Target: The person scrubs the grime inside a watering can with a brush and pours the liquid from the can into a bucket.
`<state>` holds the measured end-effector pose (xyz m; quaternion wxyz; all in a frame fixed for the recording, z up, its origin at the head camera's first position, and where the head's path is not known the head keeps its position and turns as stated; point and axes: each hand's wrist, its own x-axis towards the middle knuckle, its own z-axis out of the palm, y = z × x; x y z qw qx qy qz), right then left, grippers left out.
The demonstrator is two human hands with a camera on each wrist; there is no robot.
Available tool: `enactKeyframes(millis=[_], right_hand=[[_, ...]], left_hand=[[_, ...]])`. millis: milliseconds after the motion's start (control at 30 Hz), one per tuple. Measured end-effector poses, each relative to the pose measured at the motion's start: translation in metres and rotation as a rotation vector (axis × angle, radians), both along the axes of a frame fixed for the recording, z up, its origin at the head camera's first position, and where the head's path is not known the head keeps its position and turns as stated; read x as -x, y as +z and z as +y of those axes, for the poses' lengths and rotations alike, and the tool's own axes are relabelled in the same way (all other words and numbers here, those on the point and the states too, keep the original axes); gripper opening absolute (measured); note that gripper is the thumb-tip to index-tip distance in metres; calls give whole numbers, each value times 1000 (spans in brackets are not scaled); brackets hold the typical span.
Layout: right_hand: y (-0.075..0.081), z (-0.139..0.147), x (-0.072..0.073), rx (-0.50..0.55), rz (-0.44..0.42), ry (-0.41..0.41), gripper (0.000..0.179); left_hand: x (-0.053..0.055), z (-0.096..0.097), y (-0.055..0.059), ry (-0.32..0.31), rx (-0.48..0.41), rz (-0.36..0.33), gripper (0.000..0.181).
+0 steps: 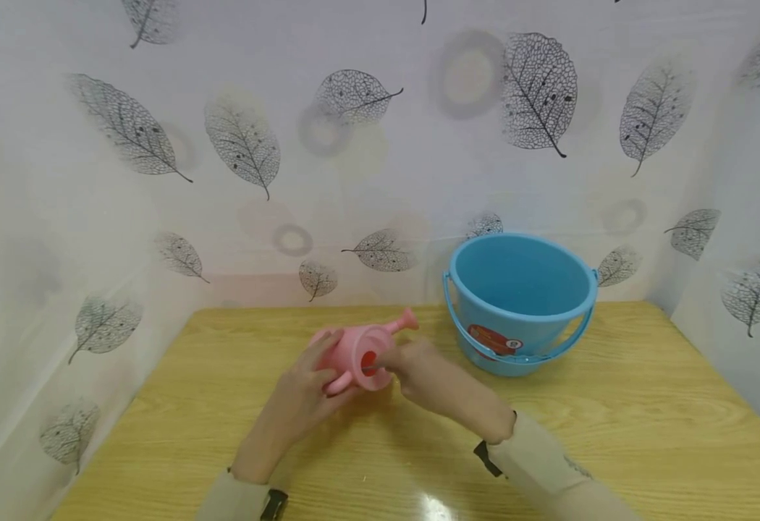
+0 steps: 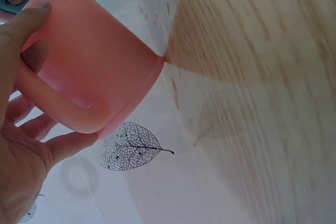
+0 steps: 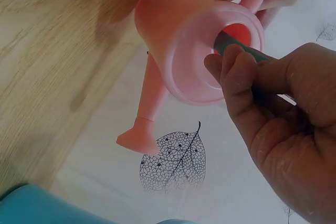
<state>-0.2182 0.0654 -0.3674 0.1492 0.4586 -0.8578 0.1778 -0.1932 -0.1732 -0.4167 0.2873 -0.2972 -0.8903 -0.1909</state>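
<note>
A pink watering can (image 1: 343, 352) is tipped on its side over the wooden table, its round top opening turned toward me. My left hand (image 1: 298, 391) holds it around the handle (image 2: 63, 108) and body, one finger lying on the can's side near the rim. My right hand (image 3: 283, 108) pinches a slim green stick-like thing (image 3: 231, 44), whose far end is inside the red-looking opening; I cannot tell what kind of thing it is. The can's spout (image 3: 148, 98) points away to the right, ending in a flared head.
A blue bucket (image 1: 517, 340) with its handle hanging down stands on the table (image 1: 601, 420) at the back right, near my right hand. Behind the table hangs a pale curtain (image 1: 380, 181) printed with dark leaves.
</note>
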Motion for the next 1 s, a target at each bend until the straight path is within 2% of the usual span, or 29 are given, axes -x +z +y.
enactKeyframes(millis=[133, 233, 467, 533, 667, 867, 1000], right_hand=[[1, -2, -3, -101, 15, -65, 37], [0, -4, -5, -138, 63, -90, 38], [-3, -6, -12, -221, 263, -97, 35], [-3, -6, -14, -238, 295, -91, 37], [2, -5, -16, -274, 281, -95, 33], [18, -1, -18, -393, 289, -99, 30], [29, 2, -19, -397, 281, -89, 26]], left_hand=[[-1, 1, 1, 3, -1, 1, 37], [-1, 1, 1, 8, 3, -4, 36], [-2, 2, 3, 15, 11, -19, 36], [-2, 2, 3, 16, 11, -21, 35], [-1, 2, 3, 12, 10, -20, 35], [-1, 2, 3, -2, 6, -15, 34], [-1, 2, 2, -7, -3, -21, 35]])
